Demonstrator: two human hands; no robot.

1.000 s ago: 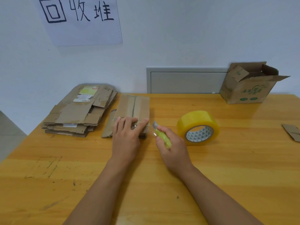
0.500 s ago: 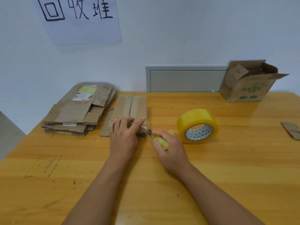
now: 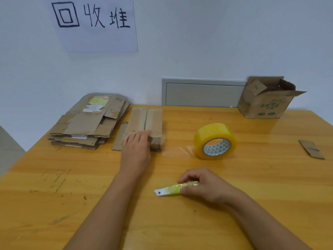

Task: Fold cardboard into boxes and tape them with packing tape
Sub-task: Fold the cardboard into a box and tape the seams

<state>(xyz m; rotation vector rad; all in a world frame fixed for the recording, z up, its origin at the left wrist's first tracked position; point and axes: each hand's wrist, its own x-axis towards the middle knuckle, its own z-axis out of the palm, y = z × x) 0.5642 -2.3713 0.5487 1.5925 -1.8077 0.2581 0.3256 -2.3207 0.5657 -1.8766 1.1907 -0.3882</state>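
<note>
A person's left hand (image 3: 137, 148) presses flat, fingers together, on the near end of a small taped cardboard box (image 3: 146, 123) near the far edge of the wooden table (image 3: 252, 186). The right hand (image 3: 203, 186) pinches a yellow-green box cutter (image 3: 171, 190) toward the near edge. A roll of packing tape (image 3: 215, 140) stands just right of the box; flattened cardboard (image 3: 86, 123) is stacked at the far left corner.

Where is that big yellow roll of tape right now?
In the head view the tape roll stands on its edge on the wooden table, right of centre, just right of the taped cardboard box under the left hand.
</note>
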